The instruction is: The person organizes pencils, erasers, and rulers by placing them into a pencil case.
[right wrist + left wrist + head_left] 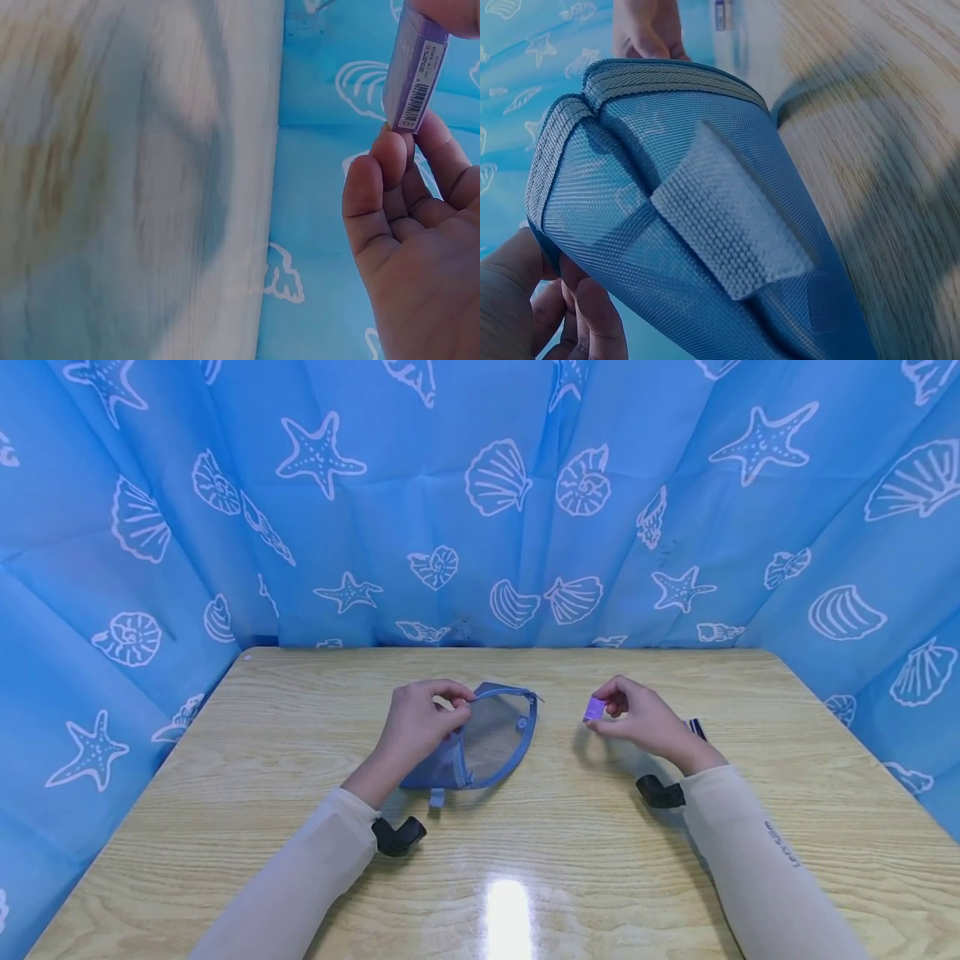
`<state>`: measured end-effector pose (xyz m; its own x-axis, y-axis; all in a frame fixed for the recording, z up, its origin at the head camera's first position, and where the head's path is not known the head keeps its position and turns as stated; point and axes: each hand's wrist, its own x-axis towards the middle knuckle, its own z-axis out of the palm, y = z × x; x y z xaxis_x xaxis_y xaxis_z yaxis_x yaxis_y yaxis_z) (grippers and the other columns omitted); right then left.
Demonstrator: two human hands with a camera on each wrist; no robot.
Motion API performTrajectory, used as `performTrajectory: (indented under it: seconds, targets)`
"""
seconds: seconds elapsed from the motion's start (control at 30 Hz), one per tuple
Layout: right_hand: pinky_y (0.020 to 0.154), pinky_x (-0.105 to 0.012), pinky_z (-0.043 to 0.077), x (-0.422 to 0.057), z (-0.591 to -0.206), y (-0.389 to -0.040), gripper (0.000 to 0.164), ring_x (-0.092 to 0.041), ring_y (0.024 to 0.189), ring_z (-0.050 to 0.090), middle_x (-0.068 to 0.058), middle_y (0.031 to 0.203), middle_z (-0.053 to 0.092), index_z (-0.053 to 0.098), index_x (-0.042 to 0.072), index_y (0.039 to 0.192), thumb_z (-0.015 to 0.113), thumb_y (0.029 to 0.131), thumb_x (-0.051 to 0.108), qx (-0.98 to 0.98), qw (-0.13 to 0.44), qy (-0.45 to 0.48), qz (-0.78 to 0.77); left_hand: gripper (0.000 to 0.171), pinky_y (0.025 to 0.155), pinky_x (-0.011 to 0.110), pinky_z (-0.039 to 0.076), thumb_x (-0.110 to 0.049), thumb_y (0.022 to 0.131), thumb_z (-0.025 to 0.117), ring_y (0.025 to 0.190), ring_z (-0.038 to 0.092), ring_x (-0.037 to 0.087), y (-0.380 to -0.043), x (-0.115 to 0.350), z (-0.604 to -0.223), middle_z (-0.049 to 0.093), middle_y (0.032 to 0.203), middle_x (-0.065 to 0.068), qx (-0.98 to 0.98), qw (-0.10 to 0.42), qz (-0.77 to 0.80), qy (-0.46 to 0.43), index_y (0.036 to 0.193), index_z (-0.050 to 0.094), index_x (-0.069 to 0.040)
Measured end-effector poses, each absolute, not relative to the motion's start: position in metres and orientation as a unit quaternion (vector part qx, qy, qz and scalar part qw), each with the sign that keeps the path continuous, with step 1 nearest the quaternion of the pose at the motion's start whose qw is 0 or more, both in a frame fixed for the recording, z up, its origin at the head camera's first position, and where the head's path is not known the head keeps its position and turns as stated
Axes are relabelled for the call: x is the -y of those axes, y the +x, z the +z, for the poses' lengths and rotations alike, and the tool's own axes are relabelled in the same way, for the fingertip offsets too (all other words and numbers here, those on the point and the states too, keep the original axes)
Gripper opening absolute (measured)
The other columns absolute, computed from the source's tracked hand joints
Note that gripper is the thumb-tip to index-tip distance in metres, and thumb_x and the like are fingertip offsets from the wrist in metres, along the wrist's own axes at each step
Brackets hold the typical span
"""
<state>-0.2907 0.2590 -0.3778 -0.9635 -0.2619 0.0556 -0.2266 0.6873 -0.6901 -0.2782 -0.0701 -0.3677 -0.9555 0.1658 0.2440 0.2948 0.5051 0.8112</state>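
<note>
A blue mesh zip pouch (491,743) lies on the wooden table (525,860), its mouth held open. My left hand (420,722) grips the pouch's near-left rim at the zipper edge. In the left wrist view the pouch (705,225) fills the frame, with a pale webbing strip (731,225) across it and my left hand's fingers (577,315) below it. My right hand (637,718) hovers to the right of the pouch and pinches a small purple box (594,709). The right wrist view shows that purple box (414,75), barcode side out, between thumb and fingertips (390,154).
A blue curtain (480,502) printed with shells and starfish closes in the table on three sides. A small dark striped object (697,728) lies behind my right wrist. Bare wood with a light glare (507,910) spreads toward me.
</note>
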Motion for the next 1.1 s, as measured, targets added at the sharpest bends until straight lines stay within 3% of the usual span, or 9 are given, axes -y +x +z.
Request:
performTrajectory:
  seconds: [0.8,1.1]
  targets:
    - [0.079,-0.031,0.047,-0.236,-0.388,-0.291,0.042,-0.022,0.091,0.053,-0.009,0.099,0.056,0.055,0.004,0.113,0.078,0.083,0.022,-0.908,0.042,-0.153,-0.387,0.014,0.053,0.030,0.054,-0.012,0.085,0.066,0.053,0.065,0.012,-0.278,0.070,-0.367,0.065,0.080,-0.002,0.863,0.068,-0.482,-0.136,0.093,0.075,-0.019]
    - [0.074,-0.029,0.046,-0.227,-0.391,-0.290,0.040,-0.022,0.087,0.050,-0.011,0.097,0.056,0.055,0.003,0.111,0.078,0.082,0.019,-0.905,0.037,-0.157,-0.393,0.015,0.052,0.030,0.053,-0.011,0.085,0.065,0.053,0.064,0.012,-0.276,0.069,-0.368,0.065,0.080,-0.003,0.862,0.071,-0.481,-0.141,0.094,0.075,-0.019]
